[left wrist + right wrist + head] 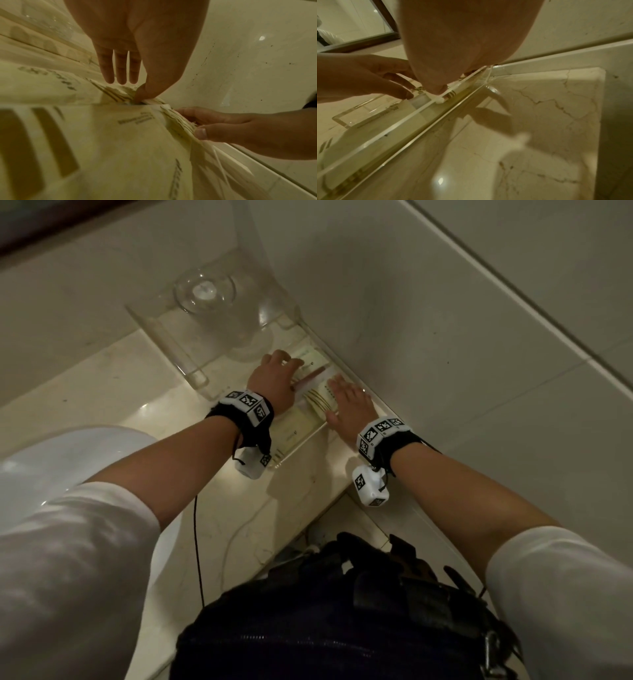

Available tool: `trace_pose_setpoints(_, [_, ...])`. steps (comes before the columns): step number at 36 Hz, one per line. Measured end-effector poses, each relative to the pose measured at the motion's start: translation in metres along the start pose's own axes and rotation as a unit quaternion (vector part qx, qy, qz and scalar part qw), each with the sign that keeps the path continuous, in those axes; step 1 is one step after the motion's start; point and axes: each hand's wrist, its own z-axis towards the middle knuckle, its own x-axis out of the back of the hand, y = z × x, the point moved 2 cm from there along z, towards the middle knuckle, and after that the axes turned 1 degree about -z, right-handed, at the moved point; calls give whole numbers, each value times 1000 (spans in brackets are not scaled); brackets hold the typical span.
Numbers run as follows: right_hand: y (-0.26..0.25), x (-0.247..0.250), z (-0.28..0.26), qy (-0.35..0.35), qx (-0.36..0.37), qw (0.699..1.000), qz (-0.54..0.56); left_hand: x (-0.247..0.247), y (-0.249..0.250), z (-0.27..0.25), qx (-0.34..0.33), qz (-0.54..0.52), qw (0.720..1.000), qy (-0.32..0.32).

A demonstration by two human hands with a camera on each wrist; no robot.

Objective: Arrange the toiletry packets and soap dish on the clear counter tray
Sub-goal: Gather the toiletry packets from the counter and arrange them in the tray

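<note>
A clear acrylic tray (164, 347) lies on the marble counter against the wall. A round glass soap dish (204, 290) stands at its far end. Cream toiletry packets (320, 402) are stacked at the near end, and one lies flat (294, 429) under my left wrist. My left hand (277, 373) reaches over the stack from the left. In the left wrist view its fingers (120, 70) are straight and the thumb presses the packet edges (178, 121). My right hand (347, 402) lies flat on the stack's right side, beside the tray's wall-side rim (402, 120).
A white sink basin (51, 460) sits left of the tray. The tiled wall (445, 302) runs close along the tray's right side. The counter's front edge (308, 508) is near my wrists. A dark mirror frame (368, 42) is behind, and a black bag (342, 611) hangs at my waist.
</note>
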Motion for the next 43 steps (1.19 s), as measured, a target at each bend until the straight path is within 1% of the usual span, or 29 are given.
trace_pose_setpoints(3, [0, 0, 0, -2, -2, 1000, -5, -5, -5, 1, 4, -5, 1000, -14])
trace_pose_setpoints(12, [-1, -1, 1, -8, 1, 1000, -4, -8, -5, 12, 10, -2, 1000, -3])
trace_pose_setpoints(20, [1, -2, 1, -14, -1, 1000, 0, -9, -3, 20, -7, -1, 1000, -4])
trace_pose_setpoints(28, [1, -2, 1, -1, 9, 1000, 3, -5, -4, 18, -4, 21, 1000, 7])
trace_pose_setpoints(33, [1, -3, 1, -6, 7, 1000, -2, -2, -5, 14, -29, 70, 997, 3])
trace_pose_setpoints(38, [1, -2, 1, -8, 9, 1000, -4, -2, -5, 13, -33, 74, 997, -13])
trace_pose_setpoints(43, [-1, -3, 1, 15, 15, 1000, -5, -1, 1, 13, -83, 74, 993, -37])
